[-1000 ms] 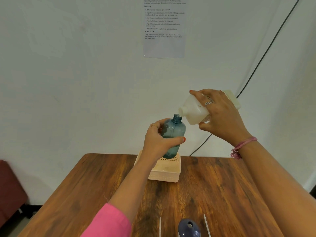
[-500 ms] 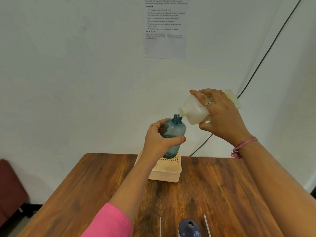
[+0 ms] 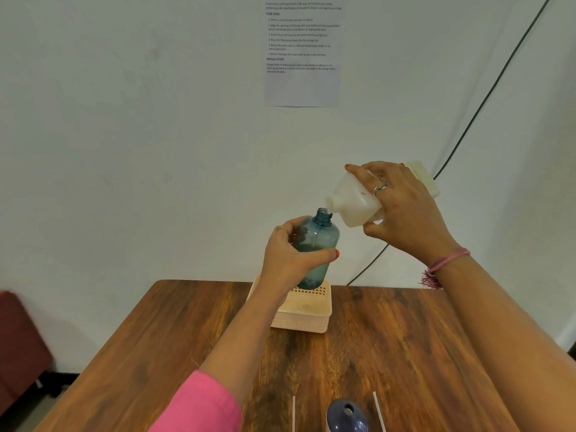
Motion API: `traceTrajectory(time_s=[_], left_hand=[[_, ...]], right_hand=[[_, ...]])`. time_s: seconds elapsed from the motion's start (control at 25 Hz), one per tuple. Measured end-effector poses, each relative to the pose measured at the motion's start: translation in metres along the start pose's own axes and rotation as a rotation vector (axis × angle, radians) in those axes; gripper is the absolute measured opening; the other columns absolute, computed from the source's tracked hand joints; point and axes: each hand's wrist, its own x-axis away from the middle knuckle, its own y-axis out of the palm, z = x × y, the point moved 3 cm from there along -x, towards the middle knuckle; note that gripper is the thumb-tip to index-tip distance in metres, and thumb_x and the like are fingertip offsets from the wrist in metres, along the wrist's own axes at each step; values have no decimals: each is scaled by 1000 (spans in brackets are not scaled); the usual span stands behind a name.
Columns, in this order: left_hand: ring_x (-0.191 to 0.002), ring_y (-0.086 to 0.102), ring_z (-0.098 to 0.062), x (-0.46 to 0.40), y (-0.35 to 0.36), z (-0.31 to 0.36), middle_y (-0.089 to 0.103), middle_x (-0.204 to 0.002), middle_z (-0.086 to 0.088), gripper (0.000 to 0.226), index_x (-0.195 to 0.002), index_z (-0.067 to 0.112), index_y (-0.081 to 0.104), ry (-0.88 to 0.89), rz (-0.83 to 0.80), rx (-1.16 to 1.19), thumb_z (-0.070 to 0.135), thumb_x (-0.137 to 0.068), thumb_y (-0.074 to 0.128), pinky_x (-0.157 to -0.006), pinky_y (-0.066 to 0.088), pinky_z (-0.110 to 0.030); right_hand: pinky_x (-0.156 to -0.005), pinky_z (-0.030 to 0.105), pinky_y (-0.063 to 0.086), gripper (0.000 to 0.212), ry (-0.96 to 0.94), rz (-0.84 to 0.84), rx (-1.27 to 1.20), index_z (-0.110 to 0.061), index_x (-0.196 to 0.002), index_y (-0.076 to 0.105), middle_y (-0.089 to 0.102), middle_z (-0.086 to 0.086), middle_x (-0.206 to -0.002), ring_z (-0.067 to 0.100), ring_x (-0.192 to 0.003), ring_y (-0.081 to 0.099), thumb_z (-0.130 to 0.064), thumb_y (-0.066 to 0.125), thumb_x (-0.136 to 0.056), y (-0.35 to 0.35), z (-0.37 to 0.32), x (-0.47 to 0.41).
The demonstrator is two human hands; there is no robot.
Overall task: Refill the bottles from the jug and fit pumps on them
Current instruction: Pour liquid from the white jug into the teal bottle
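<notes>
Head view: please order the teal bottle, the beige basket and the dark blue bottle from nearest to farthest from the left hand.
1. teal bottle: gripped in the left hand.
2. beige basket: just below, on the table.
3. dark blue bottle: bottom edge, nearest the camera.

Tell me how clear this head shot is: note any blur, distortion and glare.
Head view: the left hand gripping the blue bottle and the right hand tilting the white jug are sharp; the wide lens bows the wall cable and stretches the forearms; the wall sheet's small print is too fine to read; the table shows soft sheen, no harsh glare.
</notes>
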Motion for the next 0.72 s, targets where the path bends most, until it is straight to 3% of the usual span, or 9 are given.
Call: traceTrajectory(time_s=[0.2, 0.72], left_hand=[[-103, 56, -8, 0, -2, -1, 57, -120, 6, 79, -128, 29, 52, 4, -5, 22, 22, -59, 90, -63, 53, -11], [-105, 56, -9, -2, -3, -5, 56, -121, 7, 78, -126, 32, 52, -4, 2, 32, 22, -59, 89, -64, 53, -13]], right_hand=[[-101, 51, 38, 94, -5, 1, 10, -18, -143, 40, 53, 15, -128, 35, -116, 48, -14, 83, -60, 1, -2, -1], [-103, 51, 36, 93, -3, -16, 12, -19, -144, 39, 52, 14, -129, 34, -117, 48, -15, 82, -61, 5, -2, -2]])
